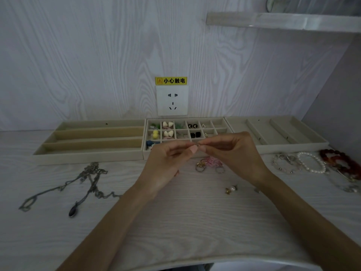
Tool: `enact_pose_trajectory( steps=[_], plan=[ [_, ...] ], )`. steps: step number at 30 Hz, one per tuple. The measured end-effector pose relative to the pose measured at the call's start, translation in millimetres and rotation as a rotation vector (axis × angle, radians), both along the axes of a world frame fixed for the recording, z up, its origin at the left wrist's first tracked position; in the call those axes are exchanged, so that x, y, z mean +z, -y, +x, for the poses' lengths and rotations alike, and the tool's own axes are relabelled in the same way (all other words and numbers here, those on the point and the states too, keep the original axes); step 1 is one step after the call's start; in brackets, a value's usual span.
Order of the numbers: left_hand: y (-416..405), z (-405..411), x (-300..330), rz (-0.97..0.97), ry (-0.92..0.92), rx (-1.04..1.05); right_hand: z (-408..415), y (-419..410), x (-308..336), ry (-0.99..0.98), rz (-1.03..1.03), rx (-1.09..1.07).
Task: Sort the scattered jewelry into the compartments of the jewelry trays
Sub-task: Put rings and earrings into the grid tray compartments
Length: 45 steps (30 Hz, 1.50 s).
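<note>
My left hand [168,163] and my right hand [232,153] meet above the table, both pinching one small metal earring [197,145] between thumb and fingers. Behind them stands the middle tray [145,133] with small compartments holding several earring pairs: white hearts [168,124], yellow balls [155,133], black squares [195,134]. Its front row is partly hidden by my hands. A long-slot tray [88,155] lies left and another tray [293,147] right. Rings and a pink piece [210,163] lie just below my hands. A pearl earring [231,188] sits nearer me.
Tangled chain necklaces with a dark pendant [72,211] sprawl at the left. A pearl bracelet [312,162], red bead bracelets [340,161] and silver chains [283,163] lie at the right. A wall socket [172,100] is behind the trays; a shelf [283,21] hangs upper right.
</note>
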<state>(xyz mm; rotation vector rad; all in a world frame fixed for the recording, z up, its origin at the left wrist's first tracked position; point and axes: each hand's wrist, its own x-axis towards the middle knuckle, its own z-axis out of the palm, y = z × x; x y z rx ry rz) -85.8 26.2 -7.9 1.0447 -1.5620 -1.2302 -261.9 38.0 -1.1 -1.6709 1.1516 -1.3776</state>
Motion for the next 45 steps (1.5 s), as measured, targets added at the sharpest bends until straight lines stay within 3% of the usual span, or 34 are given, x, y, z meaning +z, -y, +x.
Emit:
enact_pose_trajectory(
  steps=[10,17,22,26,30,36,45],
  plan=[
    [-2.3,-10.6,-3.9,-0.283,0.008,0.061,5.0,-1.3,2.5,0.123,0.222,-0.117],
    [0.4,-9.1,-15.0,-0.428,0.017,0.164,8.7,-3.7,1.5,0.047,0.159,-0.124],
    [-0.9,-6.2,-11.9,-0.432,0.163,0.191,14.0,-1.2,-6.8,-0.238,-0.016,-0.185],
    [0.0,5.4,-5.6,-0.429,0.433,0.275,-8.7,24.5,7.0,-0.340,-0.058,-0.279],
    [3.7,16.3,-2.6,-0.390,0.580,0.362,-46.7,62.2,28.2,-0.615,0.038,-0.252],
    [5.3,18.3,-0.2,-0.323,0.647,0.358,-52.3,91.5,23.9,-0.926,0.202,-0.123],
    [5.0,18.9,1.9,-0.313,0.664,0.365,-43.3,99.5,19.2,-1.105,0.217,-0.178]
  ],
)
